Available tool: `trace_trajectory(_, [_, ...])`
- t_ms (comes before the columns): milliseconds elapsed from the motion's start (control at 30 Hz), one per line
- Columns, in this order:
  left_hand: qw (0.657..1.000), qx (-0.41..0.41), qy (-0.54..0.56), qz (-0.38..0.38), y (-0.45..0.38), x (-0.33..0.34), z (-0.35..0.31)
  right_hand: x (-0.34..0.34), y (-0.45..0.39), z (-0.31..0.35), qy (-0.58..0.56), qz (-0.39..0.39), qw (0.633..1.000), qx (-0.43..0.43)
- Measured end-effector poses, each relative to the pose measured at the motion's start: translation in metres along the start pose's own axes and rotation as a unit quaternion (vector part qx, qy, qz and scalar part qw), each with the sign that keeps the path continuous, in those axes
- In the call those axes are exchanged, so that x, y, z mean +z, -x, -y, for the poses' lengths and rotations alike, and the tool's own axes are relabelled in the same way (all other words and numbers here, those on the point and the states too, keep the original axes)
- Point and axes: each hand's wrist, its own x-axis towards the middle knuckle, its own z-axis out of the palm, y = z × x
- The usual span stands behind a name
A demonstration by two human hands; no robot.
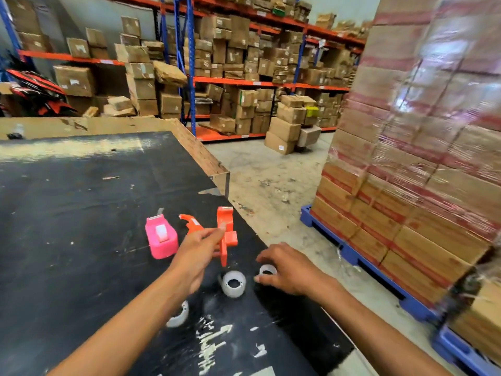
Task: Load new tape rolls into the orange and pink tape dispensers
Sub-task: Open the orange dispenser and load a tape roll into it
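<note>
A pink tape dispenser (161,238) with a clear roll in it stands on the black table (81,213). My left hand (196,253) pinches the orange tape dispenser (226,234), which is lifted and open; a loose orange piece (191,223) shows just behind my fingers. A clear tape roll (233,284) lies on the table below the orange dispenser. My right hand (287,270) hovers with fingers spread over a smaller clear roll (267,270), touching or nearly touching it. Another clear roll (179,314) is half hidden under my left forearm.
The table's right edge runs diagonally close to my right hand, with concrete floor beyond. A shrink-wrapped pallet of cartons (420,158) on a blue pallet base (352,251) stands to the right. Shelving with cardboard boxes (244,77) fills the back.
</note>
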Motion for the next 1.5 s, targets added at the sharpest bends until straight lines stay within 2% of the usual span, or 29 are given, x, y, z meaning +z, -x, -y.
trace_trajectory(100, [1.0, 0.018, 0.021, -0.014, 0.01, -0.02, -0.007, 0.002, -0.005, 0.024, -0.028, 0.013, 0.998, -0.054])
trace_trajectory(200, [0.999, 0.023, 0.042, -0.024, 0.024, -0.04, -0.012, 0.015, -0.013, 0.048, 0.001, 0.036, 0.996, -0.087])
trace_trajectory(267, [0.998, 0.02, 0.047, -0.034, 0.031, -0.053, -0.012, 0.017, -0.018, 0.057, -0.041, -0.011, 0.996, -0.08])
trace_trajectory(300, [0.997, 0.022, 0.051, -0.046, 0.036, -0.062, -0.013, 0.016, -0.023, 0.064, -0.117, -0.049, 0.99, -0.066])
trace_trajectory(333, [0.997, 0.024, 0.055, -0.052, 0.04, -0.068, -0.014, 0.013, -0.027, 0.071, -0.226, -0.082, 0.97, -0.039])
trace_trajectory(367, [0.997, 0.021, 0.057, -0.053, 0.042, -0.071, -0.015, 0.009, -0.03, 0.076, -0.343, -0.093, 0.935, -0.013])
trace_trajectory(433, [0.996, 0.025, 0.06, -0.054, 0.049, -0.077, -0.017, 0.002, -0.035, 0.089, -0.502, -0.063, 0.862, -0.017])
trace_trajectory(533, [0.996, 0.034, 0.064, -0.046, 0.058, -0.082, -0.021, -0.003, -0.036, 0.106, -0.55, -0.012, 0.832, -0.065])
trace_trajectory(700, [0.997, 0.046, 0.043, -0.04, 0.063, -0.091, -0.027, -0.008, -0.041, 0.114, -0.574, -0.007, 0.811, -0.117])
trace_trajectory(833, [0.997, 0.041, 0.045, -0.043, 0.066, -0.088, -0.024, -0.009, -0.044, 0.114, -0.523, 0.019, 0.837, -0.157])
trace_trajectory(1133, [0.996, 0.024, 0.063, -0.058, 0.057, -0.068, -0.023, -0.004, -0.06, 0.114, -0.548, -0.064, 0.823, -0.138])
trace_trajectory(1233, [0.996, 0.016, 0.043, -0.08, 0.055, -0.063, -0.023, -0.002, -0.06, 0.113, -0.513, -0.038, 0.841, -0.171])
trace_trajectory(1300, [0.993, 0.01, 0.051, -0.104, 0.052, -0.062, -0.023, -0.008, -0.064, 0.106, -0.511, -0.002, 0.839, -0.185])
trace_trajectory(1367, [0.989, 0.009, 0.055, -0.134, 0.051, -0.064, -0.024, -0.014, -0.079, 0.093, -0.526, -0.011, 0.836, -0.154])
trace_trajectory(1433, [0.985, 0.017, 0.052, -0.162, 0.05, -0.065, -0.023, -0.011, -0.109, 0.076, -0.458, -0.081, 0.879, -0.105])
trace_trajectory(1500, [0.98, 0.024, 0.049, -0.19, 0.051, -0.064, -0.023, -0.001, -0.134, 0.067, -0.336, -0.089, 0.934, -0.077])
